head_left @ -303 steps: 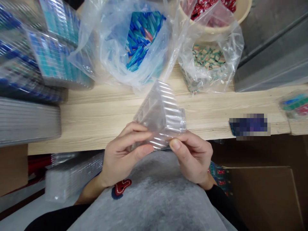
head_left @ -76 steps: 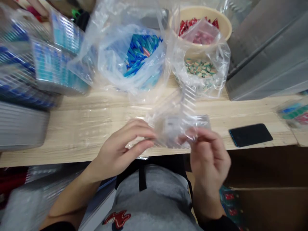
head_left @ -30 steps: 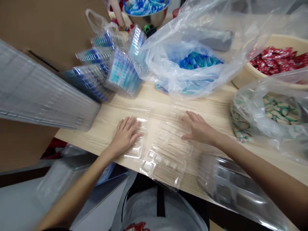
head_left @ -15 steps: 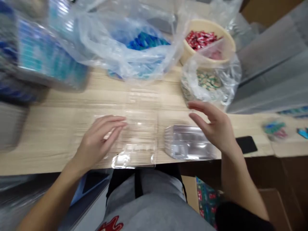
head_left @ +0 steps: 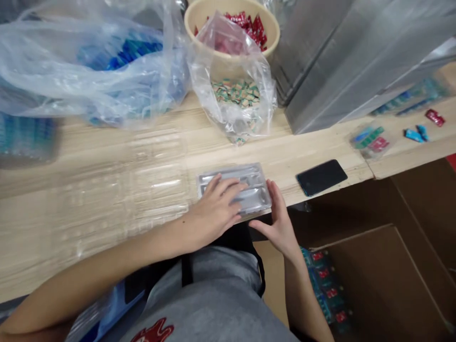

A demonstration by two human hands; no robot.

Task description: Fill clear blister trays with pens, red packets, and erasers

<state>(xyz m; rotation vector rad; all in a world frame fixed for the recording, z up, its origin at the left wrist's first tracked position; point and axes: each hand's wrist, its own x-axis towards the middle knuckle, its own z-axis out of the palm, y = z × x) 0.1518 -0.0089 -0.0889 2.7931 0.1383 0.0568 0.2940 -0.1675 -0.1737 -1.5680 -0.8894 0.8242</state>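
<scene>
A shallow clear plastic tray with a grey-looking moulded inside (head_left: 232,188) lies on the wooden table's front edge (head_left: 285,190). My left hand (head_left: 217,204) rests palm down on it, fingers spread across its top. My right hand (head_left: 278,223) touches the tray's right and near edge, with the fingers loosely apart. Flat clear blister sheets (head_left: 121,194) lie on the table just left of my left hand, partly blurred.
A black phone (head_left: 321,177) lies right of the tray. Behind stand a cream bowl of red packets (head_left: 231,19) and plastic bags of green-tan (head_left: 237,95) and blue pieces (head_left: 107,61). A grey stack of trays (head_left: 342,57) rises back right. An open cardboard box (head_left: 388,270) sits below.
My view has swung right. Both hands have come together on the tray, which now lies nearer the table's front edge, and the flat sheets sit to its left.
</scene>
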